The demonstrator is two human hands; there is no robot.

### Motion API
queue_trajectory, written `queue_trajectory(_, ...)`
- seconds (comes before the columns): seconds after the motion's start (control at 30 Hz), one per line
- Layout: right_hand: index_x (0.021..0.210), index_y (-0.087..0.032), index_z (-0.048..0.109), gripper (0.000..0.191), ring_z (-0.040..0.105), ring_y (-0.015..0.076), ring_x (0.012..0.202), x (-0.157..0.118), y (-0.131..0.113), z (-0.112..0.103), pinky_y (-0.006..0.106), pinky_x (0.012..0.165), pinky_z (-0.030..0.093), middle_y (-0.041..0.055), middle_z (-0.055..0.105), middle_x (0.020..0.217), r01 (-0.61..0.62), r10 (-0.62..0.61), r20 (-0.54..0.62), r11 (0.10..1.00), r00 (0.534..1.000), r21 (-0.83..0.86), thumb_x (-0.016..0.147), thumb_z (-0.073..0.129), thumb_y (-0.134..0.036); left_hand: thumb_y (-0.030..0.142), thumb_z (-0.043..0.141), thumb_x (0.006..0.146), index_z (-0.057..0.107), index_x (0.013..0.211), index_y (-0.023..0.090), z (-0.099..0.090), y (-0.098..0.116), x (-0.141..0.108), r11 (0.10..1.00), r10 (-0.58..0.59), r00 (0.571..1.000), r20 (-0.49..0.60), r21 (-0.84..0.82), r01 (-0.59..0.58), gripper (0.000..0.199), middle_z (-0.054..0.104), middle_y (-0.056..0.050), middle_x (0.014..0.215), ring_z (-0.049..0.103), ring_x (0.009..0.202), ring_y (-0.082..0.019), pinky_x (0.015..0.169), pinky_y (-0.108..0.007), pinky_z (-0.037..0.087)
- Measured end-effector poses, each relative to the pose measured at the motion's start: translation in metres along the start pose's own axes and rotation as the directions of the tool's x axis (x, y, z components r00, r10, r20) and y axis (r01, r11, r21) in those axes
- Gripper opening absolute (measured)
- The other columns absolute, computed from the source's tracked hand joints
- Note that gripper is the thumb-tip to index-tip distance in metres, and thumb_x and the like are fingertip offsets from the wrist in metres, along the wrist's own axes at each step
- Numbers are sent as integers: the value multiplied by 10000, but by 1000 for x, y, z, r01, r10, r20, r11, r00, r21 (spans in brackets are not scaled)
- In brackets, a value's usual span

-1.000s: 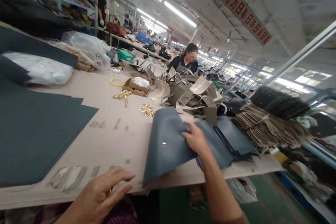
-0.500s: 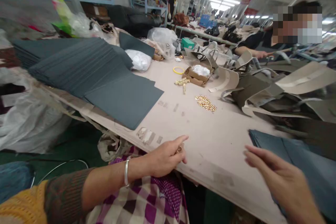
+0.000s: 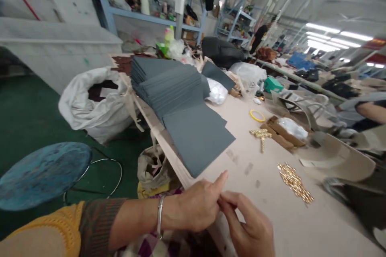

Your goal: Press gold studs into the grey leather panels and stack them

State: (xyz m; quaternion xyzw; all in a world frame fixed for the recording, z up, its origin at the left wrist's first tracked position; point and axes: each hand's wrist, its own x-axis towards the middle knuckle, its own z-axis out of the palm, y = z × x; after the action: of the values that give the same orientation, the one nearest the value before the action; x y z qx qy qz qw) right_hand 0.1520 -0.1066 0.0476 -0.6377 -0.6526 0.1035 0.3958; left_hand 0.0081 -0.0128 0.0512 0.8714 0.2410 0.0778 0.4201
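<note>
My left hand (image 3: 200, 204), with a silver bangle on the wrist, is at the table's near edge. Its index finger points out and the other fingers are curled. Against those curled fingers, my right hand (image 3: 249, 225) pinches thumb and forefinger together. Whatever is in the fingers of either hand is too small or hidden to make out. Just beyond the left hand lies a dark grey-green sheet (image 3: 200, 138), part of a fanned stack of sheets (image 3: 171, 88). To the right are a loose pile of small gold metal pieces (image 3: 294, 182) and a cluster of gold pieces (image 3: 261, 134).
A yellow ring (image 3: 257, 116) and an open cardboard box (image 3: 279, 132) holding a clear plastic bag lie on the table (image 3: 241, 186). Bag parts (image 3: 340, 156) crowd the right side. A blue stool (image 3: 45, 172) and a white sack (image 3: 96, 104) stand on the floor at left.
The view has swung to the left. My right hand has come from the right side of the table to meet my left hand, its fingers now pinched together.
</note>
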Motion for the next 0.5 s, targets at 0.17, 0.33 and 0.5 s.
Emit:
queue_trajectory(0.17, 875, -237, 706, 163, 691, 148, 640, 55, 9, 32, 214, 645, 530, 7, 747, 782, -16, 8, -102, 997, 995, -77, 882, 597, -358, 309, 522, 828, 572, 1242, 142, -18, -44, -16, 687, -353, 932, -87, -700, 195, 449, 713, -31, 830, 574, 573, -108, 496, -201, 418)
queue_trajectory(0.33, 894, -210, 698, 231, 681, 180, 726, 122, 31, 74, 280, 715, 510, 43, 738, 853, -11, 8, -44, 998, 999, -66, 901, 511, -346, 437, 639, 728, 595, 1108, 102, -43, -79, -47, 483, -595, 795, -117, -843, 237, 508, 673, -14, 731, 426, 459, -52, 442, -176, 312)
queue_trajectory(0.5, 876, -193, 657, 250, 624, 231, 857, 135, 38, 100, 350, 804, 455, 80, 705, 881, 61, -46, 108, 987, 993, -147, 919, 428, -284, 454, 660, 742, 544, 1190, 137, -58, -91, -62, 504, -691, 695, -201, -823, 262, 561, 642, 28, 775, 295, 388, -23, 395, -197, 211)
